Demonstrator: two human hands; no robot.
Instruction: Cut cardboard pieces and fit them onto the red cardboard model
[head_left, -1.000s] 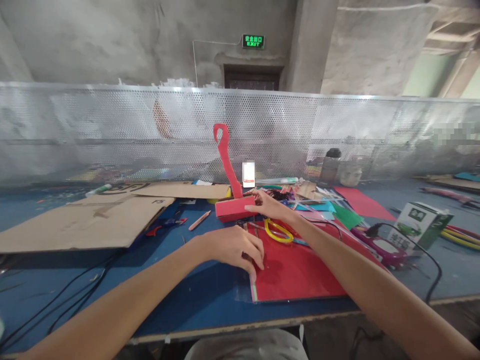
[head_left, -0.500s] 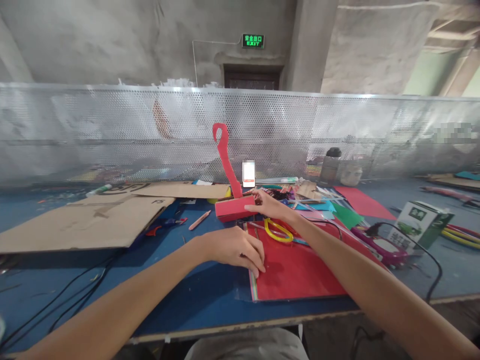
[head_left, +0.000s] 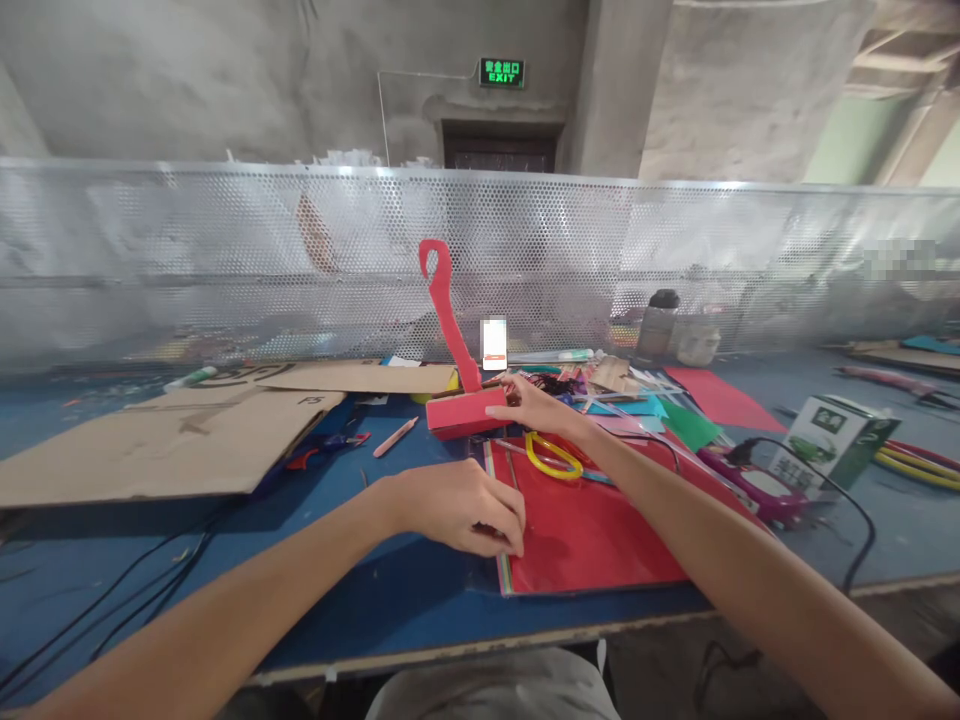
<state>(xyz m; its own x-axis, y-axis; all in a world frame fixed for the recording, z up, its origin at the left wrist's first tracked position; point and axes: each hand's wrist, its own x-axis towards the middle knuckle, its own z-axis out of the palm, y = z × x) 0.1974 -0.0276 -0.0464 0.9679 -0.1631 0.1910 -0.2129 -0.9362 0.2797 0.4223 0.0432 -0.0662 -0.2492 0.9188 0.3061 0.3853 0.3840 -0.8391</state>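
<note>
A small red paper-covered box (head_left: pixel 466 412) stands on the blue table, with a tall red paper strip (head_left: pixel 447 315) rising from it and curling into a loop at the top. My right hand (head_left: pixel 534 405) grips the right end of this box, thumb on its front face. My left hand (head_left: pixel 469 508) is closed, fingertips pinched together over the left edge of a stack of red paper (head_left: pixel 600 530). Whatever lies between those fingertips, if anything, is hidden. Just beyond my right wrist, yellow-handled scissors (head_left: pixel 553 457) rest on the red paper.
Flat cardboard (head_left: pixel 187 430) covers the left side, beside a pink pen (head_left: pixel 395 437) and red-blue pliers (head_left: pixel 324 448). A phone (head_left: pixel 494 344) stands behind the box. Paper scraps, a magenta device (head_left: pixel 750 480) with a black cable and a white-green carton (head_left: pixel 829 445) lie right.
The fingertips of my left hand have shifted slightly down and curled closer together at the paper's edge. My right hand keeps its grip on the box. The whole view has moved a little.
</note>
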